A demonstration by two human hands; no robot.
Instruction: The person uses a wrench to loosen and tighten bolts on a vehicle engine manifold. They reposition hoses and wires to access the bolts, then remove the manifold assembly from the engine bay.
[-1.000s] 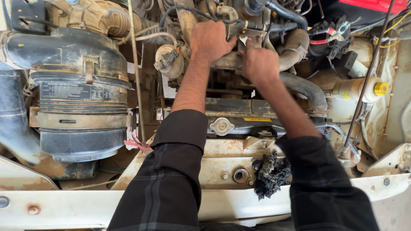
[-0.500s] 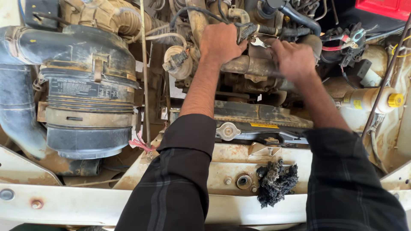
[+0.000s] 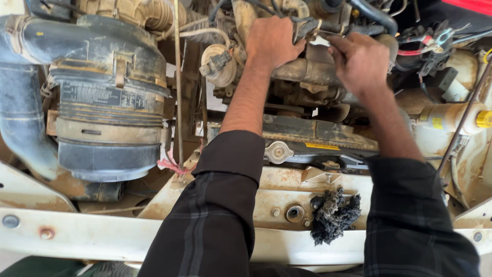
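I look down into a dusty engine bay. My left hand [image 3: 271, 41] rests on a rusty horizontal pipe [image 3: 302, 69] near the top middle, its fingers curled over a dark hose clamp part [image 3: 306, 26]. My right hand [image 3: 361, 61] is just to the right, fingertips pinching at the same clamp area above the pipe. What exactly the fingers grip is hidden. Both forearms come up from dark checked sleeves [image 3: 220, 205].
A large black air filter housing [image 3: 110, 102] with a ribbed intake hose fills the left. A radiator cap [image 3: 278, 152] sits on the radiator top. A greasy black rag [image 3: 333, 215] lies on the cream front crossmember [image 3: 77, 233]. A coolant bottle with yellow cap [image 3: 461, 118] stands right.
The view has drifted so the bay sits lower and more to the right. Both hands have stayed on the pipe, with the right hand shifted closer to the clamp.
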